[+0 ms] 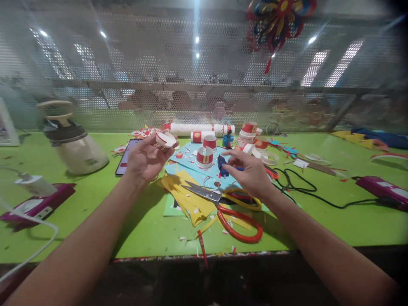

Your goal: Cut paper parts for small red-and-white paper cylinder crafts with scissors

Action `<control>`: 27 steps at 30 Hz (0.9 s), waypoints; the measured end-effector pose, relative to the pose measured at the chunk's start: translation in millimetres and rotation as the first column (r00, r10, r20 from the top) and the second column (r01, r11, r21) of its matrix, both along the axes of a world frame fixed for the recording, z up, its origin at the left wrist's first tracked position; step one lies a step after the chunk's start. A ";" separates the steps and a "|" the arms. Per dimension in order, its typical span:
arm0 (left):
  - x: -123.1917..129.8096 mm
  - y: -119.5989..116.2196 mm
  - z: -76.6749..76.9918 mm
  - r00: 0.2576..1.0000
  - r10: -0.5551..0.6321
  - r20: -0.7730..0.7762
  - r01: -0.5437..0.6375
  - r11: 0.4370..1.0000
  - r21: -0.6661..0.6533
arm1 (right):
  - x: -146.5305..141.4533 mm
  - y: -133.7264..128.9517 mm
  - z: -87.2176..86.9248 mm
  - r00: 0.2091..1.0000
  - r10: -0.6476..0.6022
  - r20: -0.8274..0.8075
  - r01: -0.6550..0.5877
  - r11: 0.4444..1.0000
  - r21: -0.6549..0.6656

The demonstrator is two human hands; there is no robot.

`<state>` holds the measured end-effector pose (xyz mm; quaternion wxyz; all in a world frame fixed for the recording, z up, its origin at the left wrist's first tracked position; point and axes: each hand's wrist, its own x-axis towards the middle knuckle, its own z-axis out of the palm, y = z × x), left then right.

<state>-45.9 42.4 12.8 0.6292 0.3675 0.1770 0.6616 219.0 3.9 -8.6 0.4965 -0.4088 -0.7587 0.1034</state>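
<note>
- Green table (143, 238), beneath all the fingers; I'd work low over it.
- Scissors (205, 193), just nearer the wearer than the right fingers; best nudged aside.
- Blue tool (222, 165), at right hand's (253, 172) half-curled fingers, partly masked; grip unclear.
- Cut paper cup (164, 139), lightly pinched by left hand's (142, 160) bent fingers.

Before you stands a bright green flat-topped table (95, 221); behind it, a grey perforated metal screen (178, 63) catches small white lights (197, 39).
</note>
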 end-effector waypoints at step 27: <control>-18.2 4.4 -14.5 1.000 -0.012 -0.020 0.009 0.991 -0.136 | 3.9 -64.1 -3.1 0.419 0.101 0.903 0.142 0.974 -0.175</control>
